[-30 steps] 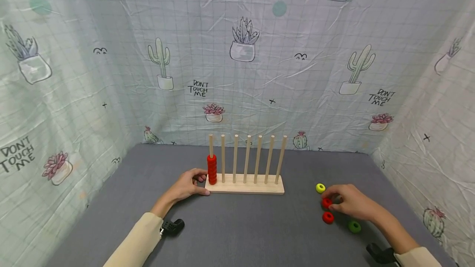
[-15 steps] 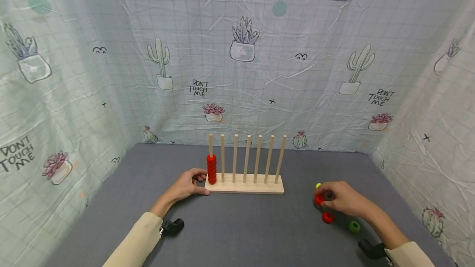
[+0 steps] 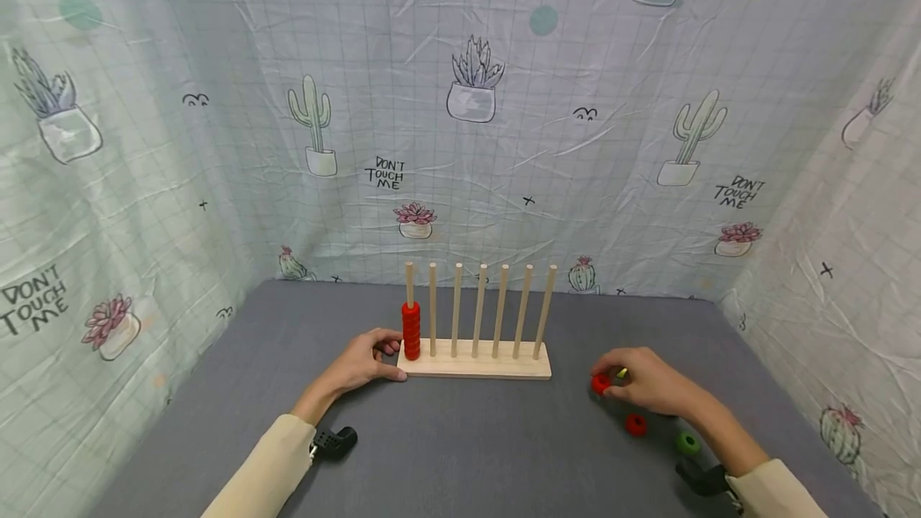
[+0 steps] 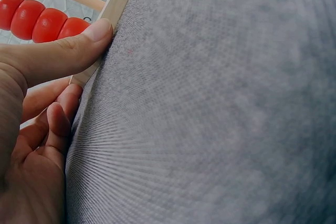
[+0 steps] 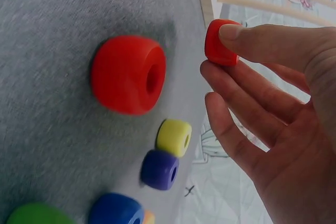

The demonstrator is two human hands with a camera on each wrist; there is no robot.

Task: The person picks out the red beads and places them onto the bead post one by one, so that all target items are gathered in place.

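Note:
At the left end of a wooden peg rack (image 3: pixel 475 368), my left hand (image 3: pixel 363 362) grips the base, thumb along the front edge and fingers behind. The rack has several upright pegs; its leftmost peg bears a stack of red beads (image 3: pixel 411 332). The left wrist view shows the thumb (image 4: pixel 97 31) close by the lowest bead. Off to the rack's right, my right hand (image 3: pixel 655 382) pinches a red bead (image 5: pixel 214 43) between thumb and fingertips, above the table. A second red bead (image 3: pixel 635 425) lies on the table below that hand.
A green bead (image 3: pixel 687 444) lies near the right wrist. In the right wrist view, a yellow bead (image 5: pixel 174 137), a purple bead (image 5: pixel 159 169) and a blue bead (image 5: pixel 115 212) also lie on the grey cloth. A printed curtain (image 3: pixel 547 142) surrounds the table.
My right hand has picked the red bead up from among the others and moved left with it, toward the rack. My left hand and the rack have stayed put.

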